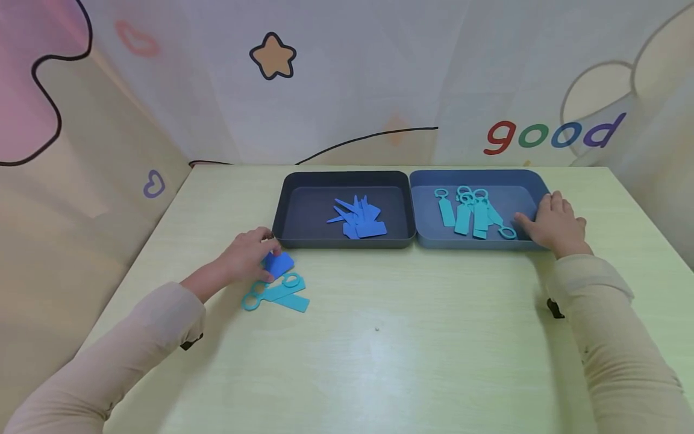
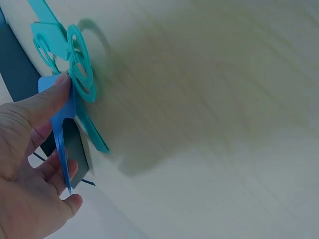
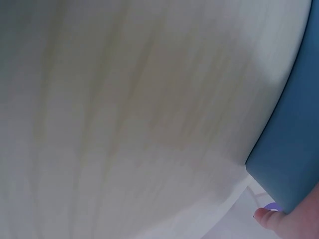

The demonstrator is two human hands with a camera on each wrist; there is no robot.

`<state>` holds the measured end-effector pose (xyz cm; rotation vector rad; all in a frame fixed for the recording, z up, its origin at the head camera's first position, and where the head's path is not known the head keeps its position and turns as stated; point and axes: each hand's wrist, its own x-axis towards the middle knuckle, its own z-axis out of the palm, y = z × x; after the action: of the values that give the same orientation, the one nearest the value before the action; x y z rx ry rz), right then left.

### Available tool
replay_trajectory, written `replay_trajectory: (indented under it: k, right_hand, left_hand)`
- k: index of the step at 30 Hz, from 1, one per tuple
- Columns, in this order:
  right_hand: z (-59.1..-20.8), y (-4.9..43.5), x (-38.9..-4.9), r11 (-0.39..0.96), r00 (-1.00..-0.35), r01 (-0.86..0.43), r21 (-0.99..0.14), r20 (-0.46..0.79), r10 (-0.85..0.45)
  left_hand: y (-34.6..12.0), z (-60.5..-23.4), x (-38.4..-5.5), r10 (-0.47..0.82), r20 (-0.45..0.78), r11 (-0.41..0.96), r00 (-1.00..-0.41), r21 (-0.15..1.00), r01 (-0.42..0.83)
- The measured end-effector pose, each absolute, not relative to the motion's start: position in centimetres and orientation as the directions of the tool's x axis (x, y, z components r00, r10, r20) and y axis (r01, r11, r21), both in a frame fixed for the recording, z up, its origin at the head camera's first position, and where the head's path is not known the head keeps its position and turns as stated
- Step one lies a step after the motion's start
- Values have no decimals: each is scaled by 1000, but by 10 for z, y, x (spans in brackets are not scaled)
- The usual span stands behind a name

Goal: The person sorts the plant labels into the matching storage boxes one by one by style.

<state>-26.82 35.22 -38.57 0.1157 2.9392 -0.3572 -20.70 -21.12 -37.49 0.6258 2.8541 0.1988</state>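
Note:
My left hand (image 1: 248,255) pinches a blue flat tag with a pointed end (image 2: 61,112) between thumb and fingers, left of the black tray's near corner. Just below it on the table lie several turquoise ring-ended tags (image 1: 282,290), overlapping one another. Over at the right, my right hand (image 1: 558,226) rests on the right rim of the blue-grey tray (image 1: 520,244), its thumb reaching over the near corner. In the right wrist view only part of that hand (image 3: 294,219) shows beside the tray wall.
The black tray (image 1: 293,208) holds a heap of blue pointed tags (image 1: 360,220). Touching its right side, the blue-grey tray contains several turquoise ring-ended tags (image 1: 479,214). A printed curtain (image 1: 347,78) hangs behind the pale wooden table (image 1: 390,361).

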Motion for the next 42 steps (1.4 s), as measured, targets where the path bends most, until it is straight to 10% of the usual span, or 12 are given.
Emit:
replay_trajectory:
  k: [12, 24, 42]
  right_hand:
    - [-383, 350, -267, 968, -979, 113, -224, -190, 71]
    - [-384, 350, -268, 967, -980, 115, -229, -183, 73]
    - [-387, 352, -269, 965, -978, 122, -234, -193, 77]
  left_hand:
    - [-206, -367, -210, 534, -177, 845, -827, 77, 529]
    - [-201, -336, -239, 594, -378, 774, -710, 510, 376]
    - [-158, -344, -284, 440, -291, 611, -850, 790, 46]
